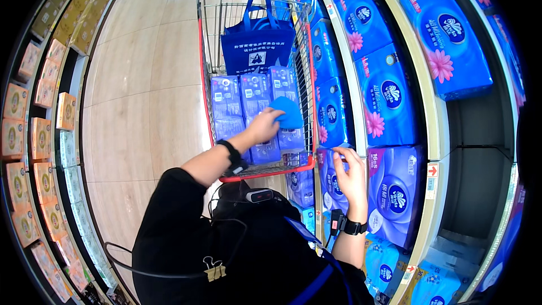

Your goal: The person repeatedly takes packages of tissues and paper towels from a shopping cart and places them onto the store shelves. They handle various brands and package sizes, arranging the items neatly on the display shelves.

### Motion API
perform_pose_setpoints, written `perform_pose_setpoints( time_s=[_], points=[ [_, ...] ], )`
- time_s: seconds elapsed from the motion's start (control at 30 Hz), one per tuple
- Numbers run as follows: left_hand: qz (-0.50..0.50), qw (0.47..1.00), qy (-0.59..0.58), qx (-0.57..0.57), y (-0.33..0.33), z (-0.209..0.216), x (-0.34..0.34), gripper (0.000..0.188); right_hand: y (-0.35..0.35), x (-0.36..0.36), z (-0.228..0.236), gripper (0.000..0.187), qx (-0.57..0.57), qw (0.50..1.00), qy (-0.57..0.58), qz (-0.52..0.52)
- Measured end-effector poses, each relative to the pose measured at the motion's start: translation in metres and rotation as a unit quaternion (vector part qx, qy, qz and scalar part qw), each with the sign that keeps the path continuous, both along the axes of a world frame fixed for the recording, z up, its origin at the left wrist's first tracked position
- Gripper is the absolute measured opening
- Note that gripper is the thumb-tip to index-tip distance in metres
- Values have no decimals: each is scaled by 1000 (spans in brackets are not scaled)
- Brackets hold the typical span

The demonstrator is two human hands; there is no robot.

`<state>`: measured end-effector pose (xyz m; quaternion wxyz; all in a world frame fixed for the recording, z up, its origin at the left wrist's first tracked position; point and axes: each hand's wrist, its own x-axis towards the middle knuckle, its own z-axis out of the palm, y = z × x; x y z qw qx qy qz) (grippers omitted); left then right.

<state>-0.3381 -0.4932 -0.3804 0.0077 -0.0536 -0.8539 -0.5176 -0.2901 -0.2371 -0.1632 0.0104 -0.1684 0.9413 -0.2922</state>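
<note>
My left hand (264, 127) reaches over a shopping cart (255, 177) and pinches a flat blue piece (289, 114), whose kind I cannot make out. Beneath it, purple plastic-wrapped tissue packs (227, 93) fill the near part of the cart. My right hand (351, 176) is by the shelf edge, beside a purple tissue-roll pack (395, 195). Its fingers are loosely bent and apart, with nothing visible in them.
A dark blue tote bag (258, 48) stands upright at the cart's far end. Shelves of blue tissue packs (385, 95) line the right side. Orange boxes (42, 138) stack on the left shelves. The pale tiled floor (144, 79) runs along the cart's left.
</note>
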Motion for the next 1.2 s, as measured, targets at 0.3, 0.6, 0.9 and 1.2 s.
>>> perform_pose_setpoints(
  time_s=[0.3,0.6,0.9,1.2],
  points=[
    [-106,971,-187,106,45,-58,4,35,35,36,-15,22,-5,989,-78,-123],
    [113,914,-274,-278,-87,-72,14,33,27,51,-59,23,-62,976,-170,-123],
    [97,861,-438,-241,-97,-101,5,48,-6,36,-71,24,-70,982,-168,-54],
    [78,848,-441,-284,-92,-98,3,47,-1,3,-175,63,31,986,-145,-83]
  ],
)
